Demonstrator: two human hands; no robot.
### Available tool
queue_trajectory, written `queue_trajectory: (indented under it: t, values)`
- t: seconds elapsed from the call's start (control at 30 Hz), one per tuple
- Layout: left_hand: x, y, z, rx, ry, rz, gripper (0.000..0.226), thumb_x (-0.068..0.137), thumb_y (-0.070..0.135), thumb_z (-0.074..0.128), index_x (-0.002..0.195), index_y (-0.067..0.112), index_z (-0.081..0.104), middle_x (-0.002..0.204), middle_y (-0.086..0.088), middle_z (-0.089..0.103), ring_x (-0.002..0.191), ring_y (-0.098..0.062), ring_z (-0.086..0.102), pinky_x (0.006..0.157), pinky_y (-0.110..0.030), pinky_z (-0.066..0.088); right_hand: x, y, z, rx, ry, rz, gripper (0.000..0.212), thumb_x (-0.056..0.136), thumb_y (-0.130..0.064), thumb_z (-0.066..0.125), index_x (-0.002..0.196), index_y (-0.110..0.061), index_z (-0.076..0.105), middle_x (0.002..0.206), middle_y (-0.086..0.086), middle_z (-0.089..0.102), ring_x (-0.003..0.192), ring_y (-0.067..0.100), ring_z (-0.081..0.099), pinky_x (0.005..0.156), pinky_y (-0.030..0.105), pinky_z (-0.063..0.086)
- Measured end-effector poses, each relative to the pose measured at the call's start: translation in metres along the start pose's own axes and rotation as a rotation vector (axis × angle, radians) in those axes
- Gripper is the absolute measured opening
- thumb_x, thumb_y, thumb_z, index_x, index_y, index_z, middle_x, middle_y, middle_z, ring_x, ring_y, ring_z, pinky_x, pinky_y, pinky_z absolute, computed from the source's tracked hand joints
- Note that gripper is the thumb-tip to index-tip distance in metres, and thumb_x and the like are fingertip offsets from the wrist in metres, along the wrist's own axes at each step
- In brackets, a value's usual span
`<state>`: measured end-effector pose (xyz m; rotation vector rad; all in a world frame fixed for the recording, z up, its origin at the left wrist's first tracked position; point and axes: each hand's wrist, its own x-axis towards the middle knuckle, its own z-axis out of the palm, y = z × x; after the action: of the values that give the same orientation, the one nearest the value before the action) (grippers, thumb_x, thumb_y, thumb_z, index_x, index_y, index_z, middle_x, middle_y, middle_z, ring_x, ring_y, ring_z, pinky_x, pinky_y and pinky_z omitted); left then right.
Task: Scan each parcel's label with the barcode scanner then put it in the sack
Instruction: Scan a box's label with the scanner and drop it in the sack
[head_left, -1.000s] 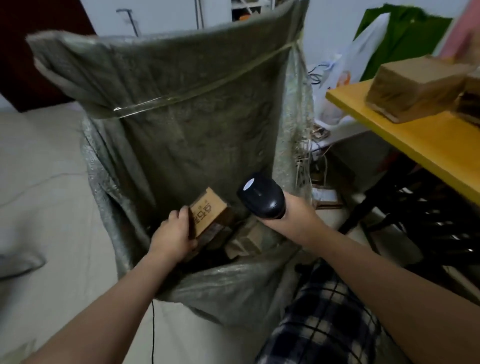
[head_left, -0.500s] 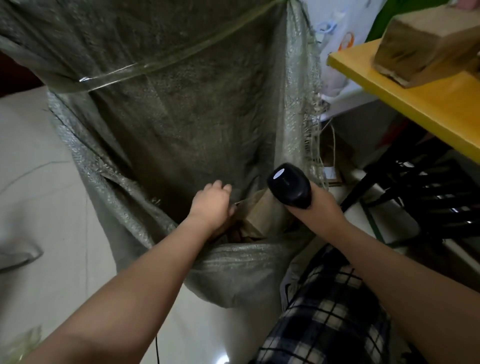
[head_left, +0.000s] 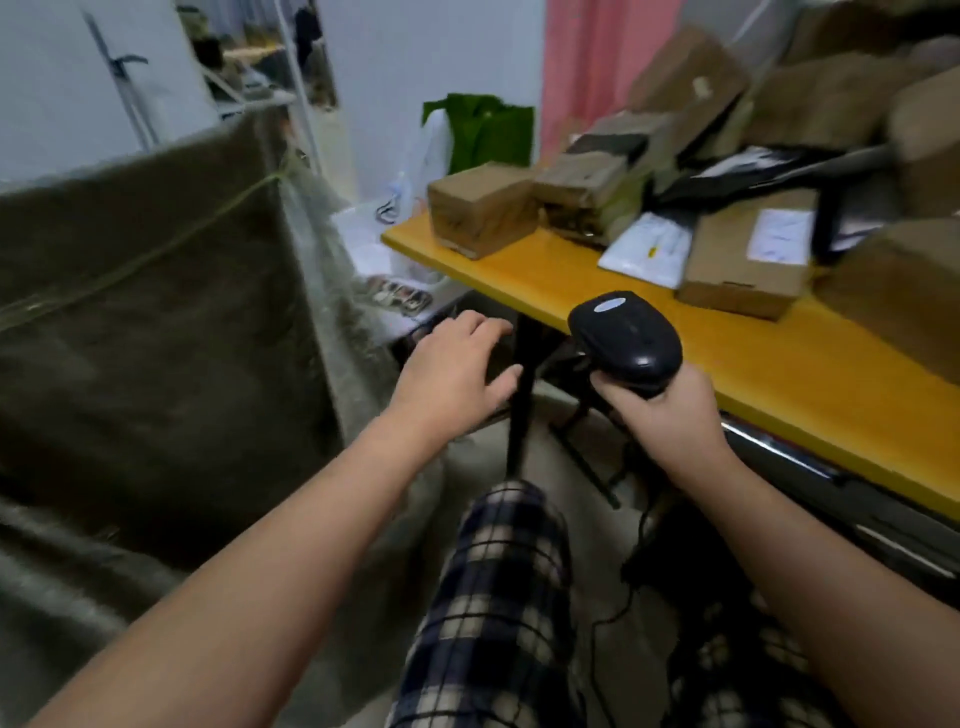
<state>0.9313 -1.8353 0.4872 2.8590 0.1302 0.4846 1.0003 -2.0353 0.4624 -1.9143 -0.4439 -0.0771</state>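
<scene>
two hands wait below the edge of the yellow table (head_left: 524, 278): my left hand (head_left: 457, 364) is empty with its fingers loosely spread, and my right hand (head_left: 670, 410) is wrapped round the handle of the black barcode scanner (head_left: 626, 335), head up and aimed toward the table. the open sack (head_left: 156, 322) stands to my left, well apart from the parcels, which all lie ahead and to the right on the table. nearest is the corner box (head_left: 483, 208), a plain brown parcel at the table's left end, straight beyond the left hand, its long side running roughly along the table edge. no label shows on the faces i can see. the labelled box (head_left: 748, 265) lies beyond the scanner, white label up, next to a white mailer (head_left: 647, 249). i judge the free left hand the one to fetch, reaching up and forward to the corner box.
</scene>
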Motion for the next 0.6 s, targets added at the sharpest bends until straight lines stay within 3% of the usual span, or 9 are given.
queue_trajectory:
  t: [0.07, 0.13, 0.27, 0.33, 0.43, 0.6]
  values:
    - [0.015, 0.042, 0.007, -0.057, 0.009, 0.090, 0.050, 0.091, 0.039, 0.057, 0.134, 0.015, 0.051, 0.126, -0.006, 0.054, 0.119, -0.025, 0.049, 0.098, -0.039, 0.041, -0.005, 0.003, -0.040, -0.027, 0.081, 0.021, 0.019, 0.078, -0.020, 0.078, 0.094, -0.018, 0.067, 0.083, -0.004, 0.067, 0.083, 0.009, 0.060, 0.064, 0.020, 0.039]
    - [0.027, 0.082, 0.014, -0.093, -0.004, 0.173, 0.050, 0.092, 0.039, 0.057, 0.135, 0.015, 0.050, 0.126, -0.006, 0.054, 0.119, -0.025, 0.048, 0.097, -0.036, 0.040, -0.011, 0.005, -0.075, -0.034, 0.166, 0.033, 0.026, 0.078, -0.023, 0.078, 0.101, -0.015, 0.068, 0.088, -0.002, 0.069, 0.086, 0.009, 0.061, 0.065, 0.019, 0.041]
    - [0.048, 0.156, 0.025, -0.176, -0.024, 0.345, 0.054, 0.089, 0.041, 0.059, 0.137, 0.018, 0.048, 0.129, -0.002, 0.051, 0.120, -0.021, 0.047, 0.098, -0.036, 0.042, -0.036, 0.005, -0.143, -0.052, 0.329, 0.049, 0.025, 0.077, -0.022, 0.078, 0.096, -0.008, 0.071, 0.080, -0.002, 0.068, 0.079, 0.013, 0.063, 0.062, 0.008, 0.042]
    - [0.057, 0.193, 0.032, -0.220, -0.048, 0.428, 0.058, 0.087, 0.042, 0.062, 0.138, 0.019, 0.046, 0.130, -0.002, 0.049, 0.122, -0.021, 0.046, 0.100, -0.037, 0.042, -0.055, 0.005, -0.172, -0.016, 0.425, 0.054, 0.020, 0.077, -0.018, 0.079, 0.094, -0.011, 0.070, 0.077, -0.005, 0.068, 0.077, 0.013, 0.064, 0.066, 0.015, 0.045]
    - [0.067, 0.250, 0.046, -0.264, -0.086, 0.546, 0.062, 0.087, 0.043, 0.062, 0.141, 0.022, 0.042, 0.136, -0.002, 0.043, 0.126, -0.022, 0.042, 0.103, -0.037, 0.040, -0.080, 0.009, -0.213, 0.021, 0.629, 0.060, 0.026, 0.077, -0.014, 0.079, 0.101, -0.016, 0.068, 0.089, -0.008, 0.069, 0.086, 0.005, 0.064, 0.075, 0.018, 0.047]
    - [0.070, 0.335, 0.067, -0.272, -0.164, 0.619, 0.066, 0.092, 0.049, 0.054, 0.149, 0.029, 0.027, 0.153, -0.008, 0.024, 0.137, -0.028, 0.029, 0.109, -0.039, 0.032, -0.105, 0.028, -0.261, 0.056, 0.825, 0.176, 0.041, 0.078, -0.015, 0.079, 0.117, -0.012, 0.065, 0.113, 0.002, 0.066, 0.108, 0.015, 0.059, 0.091, 0.028, 0.044]
